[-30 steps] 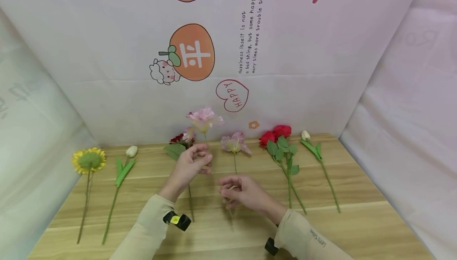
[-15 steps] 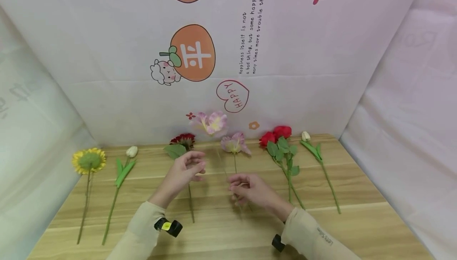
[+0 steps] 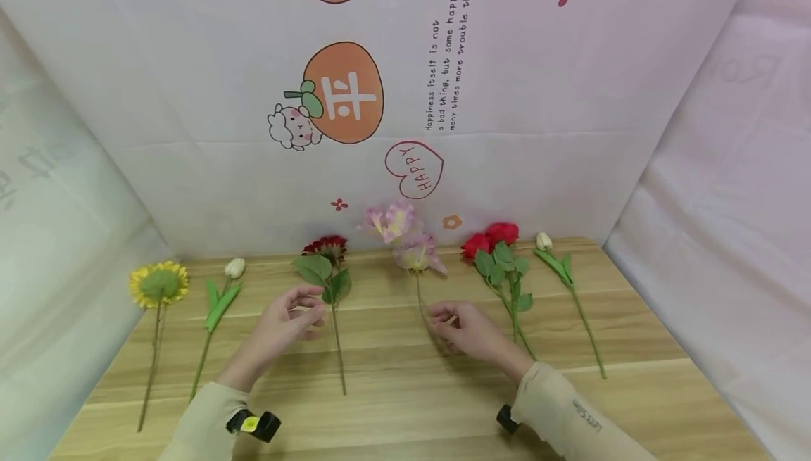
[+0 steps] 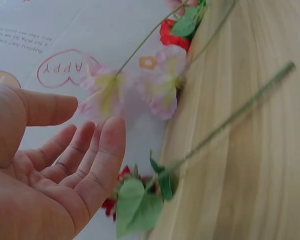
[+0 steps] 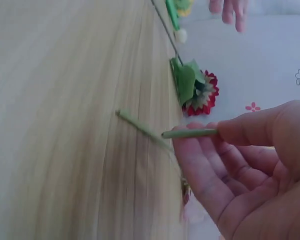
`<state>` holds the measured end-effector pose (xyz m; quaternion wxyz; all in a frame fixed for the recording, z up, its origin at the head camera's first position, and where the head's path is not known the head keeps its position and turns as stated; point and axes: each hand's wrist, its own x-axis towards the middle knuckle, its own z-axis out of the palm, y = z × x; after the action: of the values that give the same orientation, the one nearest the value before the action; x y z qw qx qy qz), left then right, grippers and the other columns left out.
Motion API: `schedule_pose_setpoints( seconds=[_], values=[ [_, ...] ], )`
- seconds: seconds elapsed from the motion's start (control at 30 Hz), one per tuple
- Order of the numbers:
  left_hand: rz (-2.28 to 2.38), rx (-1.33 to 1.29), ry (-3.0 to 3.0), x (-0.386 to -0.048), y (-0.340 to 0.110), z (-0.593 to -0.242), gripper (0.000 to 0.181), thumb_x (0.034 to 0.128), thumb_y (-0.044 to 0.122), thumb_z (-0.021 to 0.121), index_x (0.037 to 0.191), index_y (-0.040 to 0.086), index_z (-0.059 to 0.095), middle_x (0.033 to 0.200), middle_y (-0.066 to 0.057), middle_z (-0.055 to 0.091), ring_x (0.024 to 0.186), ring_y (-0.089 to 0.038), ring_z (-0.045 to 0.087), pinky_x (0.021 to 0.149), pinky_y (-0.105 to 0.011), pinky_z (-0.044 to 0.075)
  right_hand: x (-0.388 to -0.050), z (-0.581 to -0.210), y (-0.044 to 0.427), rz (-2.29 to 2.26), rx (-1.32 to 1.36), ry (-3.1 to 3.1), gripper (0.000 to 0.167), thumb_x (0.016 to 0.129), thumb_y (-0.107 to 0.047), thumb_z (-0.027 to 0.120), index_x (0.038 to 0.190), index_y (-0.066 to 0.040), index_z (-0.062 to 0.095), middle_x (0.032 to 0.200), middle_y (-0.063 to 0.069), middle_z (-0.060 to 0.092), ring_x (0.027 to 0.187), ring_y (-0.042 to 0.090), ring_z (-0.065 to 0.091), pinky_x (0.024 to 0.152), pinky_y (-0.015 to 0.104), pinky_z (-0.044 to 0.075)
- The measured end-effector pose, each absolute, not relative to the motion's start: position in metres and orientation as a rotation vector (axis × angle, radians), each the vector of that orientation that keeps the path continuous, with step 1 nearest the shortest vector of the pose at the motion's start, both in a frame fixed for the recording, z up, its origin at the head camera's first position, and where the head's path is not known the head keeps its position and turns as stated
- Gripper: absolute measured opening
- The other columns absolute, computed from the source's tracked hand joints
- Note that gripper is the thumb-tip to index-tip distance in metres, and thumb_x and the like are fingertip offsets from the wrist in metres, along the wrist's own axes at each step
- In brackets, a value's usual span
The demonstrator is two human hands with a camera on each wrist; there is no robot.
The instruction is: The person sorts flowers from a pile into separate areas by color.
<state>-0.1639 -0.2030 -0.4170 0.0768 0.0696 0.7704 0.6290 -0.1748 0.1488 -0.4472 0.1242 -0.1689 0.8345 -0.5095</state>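
Pinching a thin green stem between thumb and fingers with my right hand (image 3: pixel 467 331), so that grip's narrow and definitely occupied. On it is a pale pink-and-lilac ruffled flower with a yellowish centre (image 3: pixel 394 223), bloom raised in front of the white printed cloth (image 3: pixel 538 95). From my pinch the stem slants away and a bit left up to the bloom, and its cut end pokes back towards me. Right's obviously the nearer hand. Matching ruffled pink flower (image 3: pixel 419 255) lies on the pale wood-grain table (image 3: pixel 405 422); from my head the two blooms overlap, but my left wrist view has them side by side. Can't tell if they touch.

Wrist-wise, my right reaches in from the right, palm turned inward. My left hand (image 3: pixel 285 324) is empty, fingers loosely bent, thumb apart, just beside the dark red, many-petalled flower with broad green leaves (image 3: pixel 326 248). Further out: yellow sunflower (image 3: pixel 158 285) and white tulip (image 3: pixel 234 268) left, red roses (image 3: pixel 488 241) right.
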Motion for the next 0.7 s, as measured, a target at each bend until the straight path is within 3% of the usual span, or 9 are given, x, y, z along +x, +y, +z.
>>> schedule_pose_setpoints(
  seconds=[0.37, 0.57, 0.7],
  values=[
    [1.810, 0.115, 2.407, -0.144, -0.245, -0.424, 0.048, 0.1021, 0.018, 0.064, 0.141, -0.004, 0.047, 0.128, -0.027, 0.054, 0.108, -0.038, 0.064, 0.085, -0.043, 0.061, -0.180, -0.458, 0.153, -1.379, -0.408, 2.514, 0.030, 0.100, 0.002, 0.059, 0.130, 0.008, 0.062, 0.101, 0.014, 0.066, 0.068, 0.021, 0.063, 0.051, 0.032, 0.056],
    [1.747, 0.067, 2.482, -0.140, -0.262, -0.431, 0.047, 0.1022, 0.017, 0.064, 0.141, -0.005, 0.047, 0.128, -0.026, 0.055, 0.106, -0.037, 0.065, 0.081, -0.041, 0.061, -0.181, -0.463, 0.150, -1.326, -0.407, 2.534, 0.041, 0.096, 0.007, 0.059, 0.137, 0.002, 0.060, 0.095, 0.011, 0.067, 0.059, 0.019, 0.062, 0.044, 0.030, 0.053],
    [1.729, 0.012, 2.475, -0.139, -0.271, -0.438, 0.048, 0.1019, 0.016, 0.064, 0.141, -0.006, 0.046, 0.127, -0.025, 0.055, 0.104, -0.034, 0.065, 0.080, -0.039, 0.061, -0.182, -0.464, 0.148, -1.261, -0.406, 2.577, 0.038, 0.094, 0.006, 0.060, 0.131, -0.002, 0.066, 0.087, 0.007, 0.066, 0.054, 0.016, 0.060, 0.043, 0.030, 0.052]
  ],
)
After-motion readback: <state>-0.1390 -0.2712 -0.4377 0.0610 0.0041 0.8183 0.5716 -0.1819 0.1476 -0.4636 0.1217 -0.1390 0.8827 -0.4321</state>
